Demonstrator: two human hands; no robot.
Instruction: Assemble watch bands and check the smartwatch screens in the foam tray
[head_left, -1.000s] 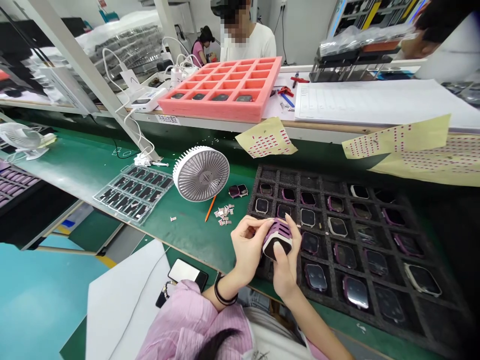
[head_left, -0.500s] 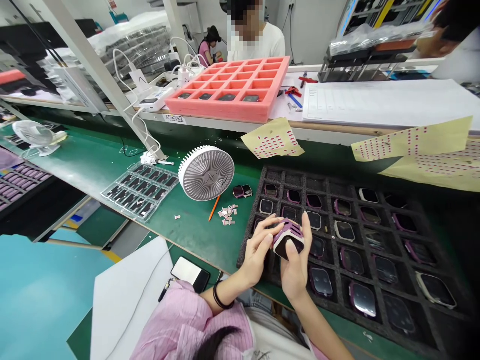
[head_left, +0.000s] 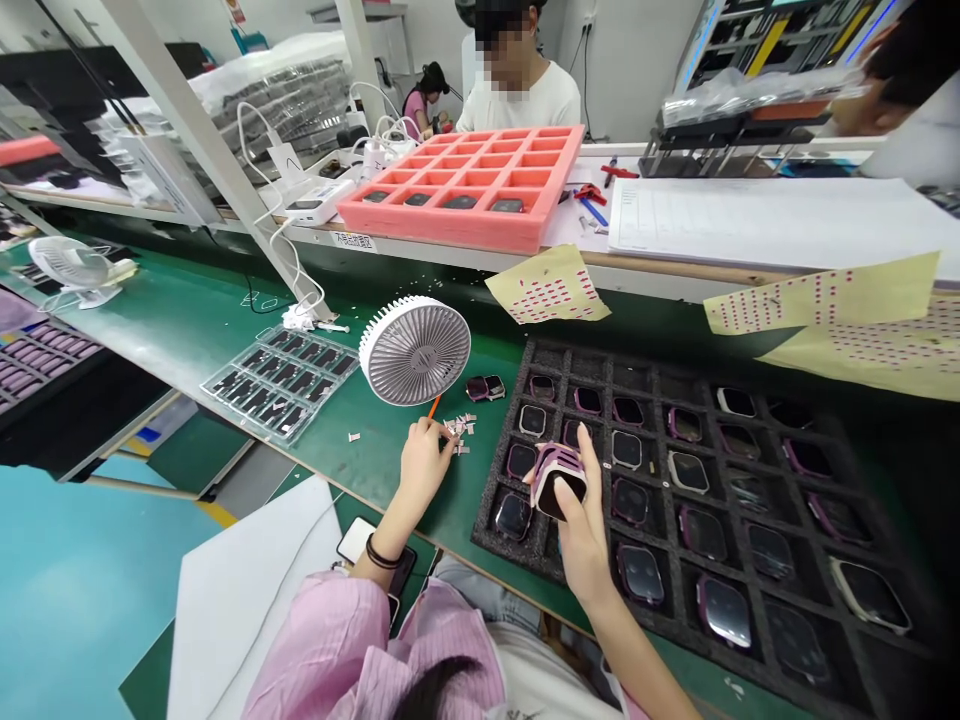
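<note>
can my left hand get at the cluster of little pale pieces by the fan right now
Most likely yes: the left hand is at the left edge of the pale pieces, and nothing visible blocks the way; the fan stands farther back.

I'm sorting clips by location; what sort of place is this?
Probably an electronics workshop: a black foam tray of watch-like devices, a clear tray of small dark parts, and a long green workbench.

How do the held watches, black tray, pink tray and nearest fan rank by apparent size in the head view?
1. black tray
2. pink tray
3. nearest fan
4. held watches, partly covered by the fingers
</note>
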